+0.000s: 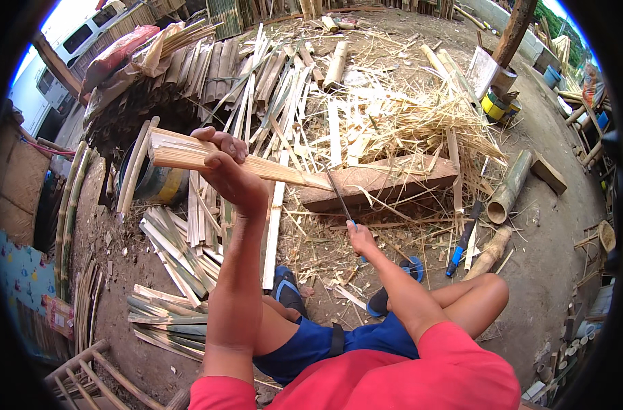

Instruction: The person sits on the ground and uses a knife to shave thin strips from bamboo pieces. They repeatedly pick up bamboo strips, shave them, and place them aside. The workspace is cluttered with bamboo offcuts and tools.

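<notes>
My left hand (pixel 226 160) is closed around a split bamboo slat (pixel 274 169), raised and slanting down to the right. The slat's lower end meets a thick wooden block (pixel 386 183) lying on the ground before me. In my right hand (pixel 360 239) is a knife with a blue handle, its fingers wrapped round the grip. The thin dark knife blade (pixel 336 188) points up and away, crossing in front of the block beside the slat's lower tip. Whether the blade touches the slat I cannot tell.
Pale shavings (pixel 414 119) heap behind the block. Bamboo slats (pixel 178 249) lie piled on the left. A second blue-handled tool (pixel 464 239) rests to the right, near a hollow bamboo tube (pixel 509 188). My sandalled feet (pixel 289 290) are close in front.
</notes>
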Demonstrator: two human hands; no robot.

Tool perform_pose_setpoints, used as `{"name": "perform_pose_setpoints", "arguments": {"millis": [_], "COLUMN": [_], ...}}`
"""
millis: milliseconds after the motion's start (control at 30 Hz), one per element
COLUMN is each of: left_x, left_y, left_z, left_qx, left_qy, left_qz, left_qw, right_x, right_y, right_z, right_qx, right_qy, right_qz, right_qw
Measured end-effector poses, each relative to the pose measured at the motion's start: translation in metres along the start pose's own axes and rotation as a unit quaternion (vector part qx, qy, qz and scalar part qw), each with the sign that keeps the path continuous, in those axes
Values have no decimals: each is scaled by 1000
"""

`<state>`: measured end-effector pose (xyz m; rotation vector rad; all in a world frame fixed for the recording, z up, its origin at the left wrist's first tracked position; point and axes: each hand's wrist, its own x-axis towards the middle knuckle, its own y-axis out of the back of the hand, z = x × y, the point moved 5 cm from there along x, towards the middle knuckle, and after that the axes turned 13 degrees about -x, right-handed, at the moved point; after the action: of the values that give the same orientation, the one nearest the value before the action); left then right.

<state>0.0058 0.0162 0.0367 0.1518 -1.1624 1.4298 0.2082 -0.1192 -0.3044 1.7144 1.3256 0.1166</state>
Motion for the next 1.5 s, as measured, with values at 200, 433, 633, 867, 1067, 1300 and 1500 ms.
{"name": "perform_pose_setpoints", "arguments": {"millis": [200,433,633,867,1067,1300,1500], "left_x": [15,14,12,5,13,19,8], "left_y": [-4,-3,-5,0,12,29,22], "left_z": [-4,-9,-7,-24,-32,-23,-22], "left_qx": [-100,-130,-138,-16,-2,11,-43], "left_qy": [69,130,126,82,71,95,104], "left_qz": [-83,-168,-168,-15,33,44,-13], "left_qw": [989,969,968,996,997,994,994], "right_x": [-67,-112,-18,-72,-79,-89,-33], "right_y": [38,73,24,54,58,51,17], "right_z": [-48,-105,-8,-85,-129,-126,-45], "right_qx": [78,121,-41,82,90,100,-21], "right_qy": [155,349,-52,219,198,359,84], "right_qz": [80,120,19,93,133,159,105], "right_qw": [982,922,998,968,967,914,991]}}
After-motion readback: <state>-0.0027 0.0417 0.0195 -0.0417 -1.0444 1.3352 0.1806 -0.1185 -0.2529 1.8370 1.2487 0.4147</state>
